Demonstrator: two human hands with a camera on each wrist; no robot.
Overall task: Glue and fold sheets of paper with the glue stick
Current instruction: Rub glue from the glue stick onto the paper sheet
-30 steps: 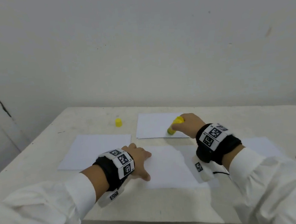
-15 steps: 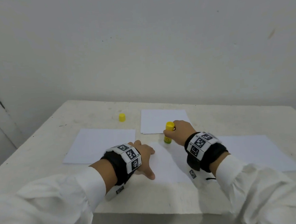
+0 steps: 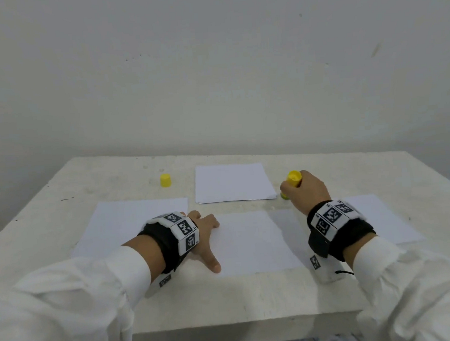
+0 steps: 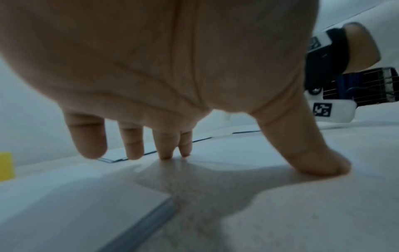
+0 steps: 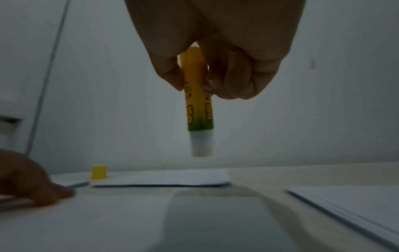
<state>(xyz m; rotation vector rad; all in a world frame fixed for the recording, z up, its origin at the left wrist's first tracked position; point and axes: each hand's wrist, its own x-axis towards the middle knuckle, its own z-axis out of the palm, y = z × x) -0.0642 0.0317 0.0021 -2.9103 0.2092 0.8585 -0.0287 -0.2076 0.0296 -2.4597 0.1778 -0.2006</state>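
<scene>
My right hand grips an uncapped yellow glue stick, tip down. In the right wrist view the glue stick hangs with its white glue end a little above the table, past the sheet's far right corner. A white sheet lies in front of me. My left hand rests spread on its left edge; the fingers and thumb press down, straight. The yellow cap stands apart at the back left.
A small stack of paper lies at the back middle, another sheet at the left and more paper at the right under my right wrist. The white table ends close to me; a bare wall stands behind.
My right hand has carried the glue stick to the right and off the near sheet, from the sheet's top middle to beyond its right corner. The left hand stays pressed on the sheet.
</scene>
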